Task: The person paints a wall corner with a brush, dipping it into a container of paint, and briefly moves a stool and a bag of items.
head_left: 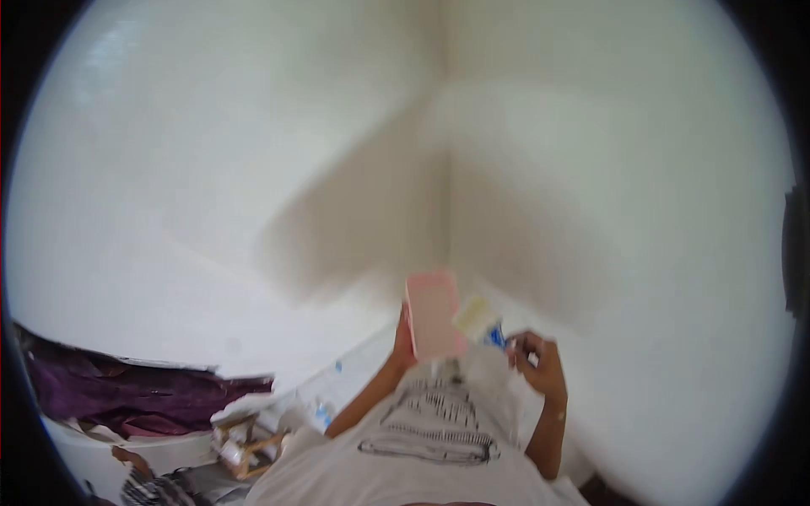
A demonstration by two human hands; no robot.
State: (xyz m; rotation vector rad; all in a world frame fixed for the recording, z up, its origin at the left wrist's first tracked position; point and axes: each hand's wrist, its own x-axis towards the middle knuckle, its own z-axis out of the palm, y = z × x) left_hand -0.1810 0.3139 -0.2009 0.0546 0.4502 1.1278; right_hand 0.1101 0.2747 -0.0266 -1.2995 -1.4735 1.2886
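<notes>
My left hand is closed around the left side of a pink rectangular tub in front of my chest. A smooth pale beige surface shows inside its rim. Just right of the tub is a flat paintbrush with cream bristles and blue near the handle. My right hand grips it with bent fingers, the bristles pointing up and left, close to the tub's right edge. Ahead, two pale walls meet at a corner, with blurry beige-grey patches on both sides of it.
At lower left, dark purple material lies on a pale surface. Near it stand a small wooden frame and black-and-white striped cloth. Blue spots mark the whitish area by my left forearm. A dark object sits at the right edge.
</notes>
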